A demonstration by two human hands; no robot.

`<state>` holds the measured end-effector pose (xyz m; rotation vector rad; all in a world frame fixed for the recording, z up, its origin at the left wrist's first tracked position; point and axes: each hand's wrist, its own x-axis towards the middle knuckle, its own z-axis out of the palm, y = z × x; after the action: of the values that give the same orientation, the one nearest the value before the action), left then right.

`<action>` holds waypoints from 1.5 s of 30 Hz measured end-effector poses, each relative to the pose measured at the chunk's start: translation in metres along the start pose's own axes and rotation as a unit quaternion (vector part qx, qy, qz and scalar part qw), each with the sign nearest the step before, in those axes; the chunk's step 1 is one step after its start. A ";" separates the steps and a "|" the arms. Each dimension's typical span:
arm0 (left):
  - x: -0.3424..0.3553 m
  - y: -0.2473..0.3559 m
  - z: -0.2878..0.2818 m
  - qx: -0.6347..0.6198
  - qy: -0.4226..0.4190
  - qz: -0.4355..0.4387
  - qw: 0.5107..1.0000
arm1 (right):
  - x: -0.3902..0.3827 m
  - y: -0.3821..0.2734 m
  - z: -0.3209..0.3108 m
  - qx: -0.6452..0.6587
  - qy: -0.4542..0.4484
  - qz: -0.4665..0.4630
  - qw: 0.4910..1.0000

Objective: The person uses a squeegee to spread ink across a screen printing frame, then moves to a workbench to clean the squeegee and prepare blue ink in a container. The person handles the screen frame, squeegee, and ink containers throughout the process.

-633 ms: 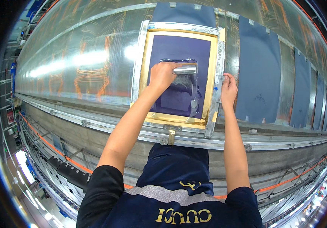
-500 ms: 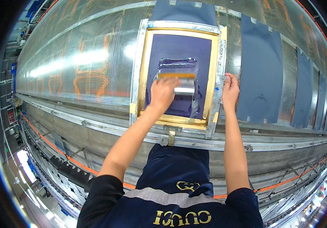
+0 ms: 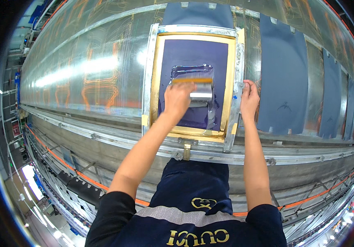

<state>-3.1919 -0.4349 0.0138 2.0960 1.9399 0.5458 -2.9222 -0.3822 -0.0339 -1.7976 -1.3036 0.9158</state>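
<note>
Below lay a metallic desk (image 3: 61, 88) bearing a purple, metal-framed screen (image 3: 195, 52). Near the screen's centre, the left hand (image 3: 177, 99) gripped a silvery, orange-edged squeegee (image 3: 201, 96), blurred; the right hand (image 3: 249, 96) curled at the three o'clock edge, whether pinching I could not tell. Since earlier, the squeegee had slid toward six o'clock from the ink ridge (image 3: 192, 67).

Navy shirt (image 3: 193, 179) with 1 pale grey textured band (image 3: 185, 216)
Shiny gold lettering (image 3: 200, 237) sits on the band's neck side, 1 looped gold emblem (image 3: 203, 203) on its waist side; flanking the band, the left short sleeve (image 3: 111, 216) is black, the right short sleeve (image 3: 265, 220) dark navy.
</note>
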 end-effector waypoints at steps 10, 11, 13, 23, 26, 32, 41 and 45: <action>0.035 -0.003 -0.020 -0.029 0.009 -0.055 0.998 | 0.004 -0.013 -0.007 -0.014 0.017 -0.021 1.000; 0.064 -0.005 -0.025 -0.010 -0.040 -0.082 0.996 | 0.003 -0.014 -0.006 -0.018 0.017 -0.024 0.999; 0.099 -0.015 -0.026 0.000 -0.056 -0.052 0.997 | 0.000 -0.017 -0.004 -0.013 0.014 -0.018 1.000; 0.018 -0.004 -0.006 0.031 -0.067 0.018 0.997 | -0.002 -0.011 -0.007 -0.002 0.019 -0.030 0.999; -0.051 0.007 -0.010 0.009 -0.044 0.045 0.998 | -0.001 -0.015 -0.009 -0.010 0.015 -0.017 1.000; -0.149 0.023 -0.026 0.009 -0.041 0.089 0.995 | 0.004 -0.006 -0.005 0.003 0.025 -0.063 0.998; -0.176 0.028 -0.078 0.022 -0.045 0.115 0.992 | -0.010 -0.017 -0.019 0.017 0.056 -0.076 0.995; -0.077 -0.024 -0.066 0.068 0.059 0.078 0.993 | -0.013 -0.017 -0.008 -0.009 0.033 -0.082 0.996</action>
<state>-3.2459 -0.5141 0.0545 2.3654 1.9370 0.5953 -2.9259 -0.3925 -0.0135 -1.6912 -1.3985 0.7507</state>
